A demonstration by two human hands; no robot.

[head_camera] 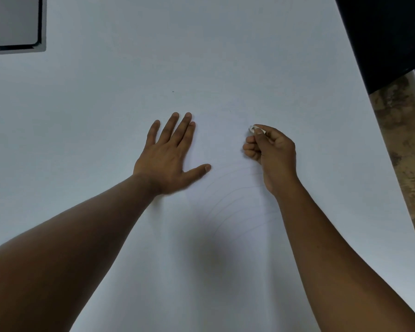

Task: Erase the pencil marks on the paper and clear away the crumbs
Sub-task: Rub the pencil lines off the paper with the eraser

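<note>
White paper (225, 68) covers nearly everything under you, a large sheet running from the near edge up past your reach; at its right edge a strip of mottled brown countertop (403, 149) shows, with a dark panel (388, 34) above it in the upper right corner. At the upper left, a grey flat device with a dark border (12, 22) lies on the sheet. Your left hand (168, 159) lies flat on the paper, 4 fingers straight and together, thumb stretched out to the right, holding nothing. Your right hand (271, 152) is curled, pinching a small white eraser (254, 129) between thumb and forefinger, the other fingers folded into the palm; only the eraser's tip shows beyond the fingertips, at or just above the paper. Faint curved pencil marks (235, 202) arc across the sheet between your 2 forearms, nearer to you than the eraser and starting just below your right hand. One tiny dark speck (173, 91) sits on the paper beyond your left fingertips.
</note>
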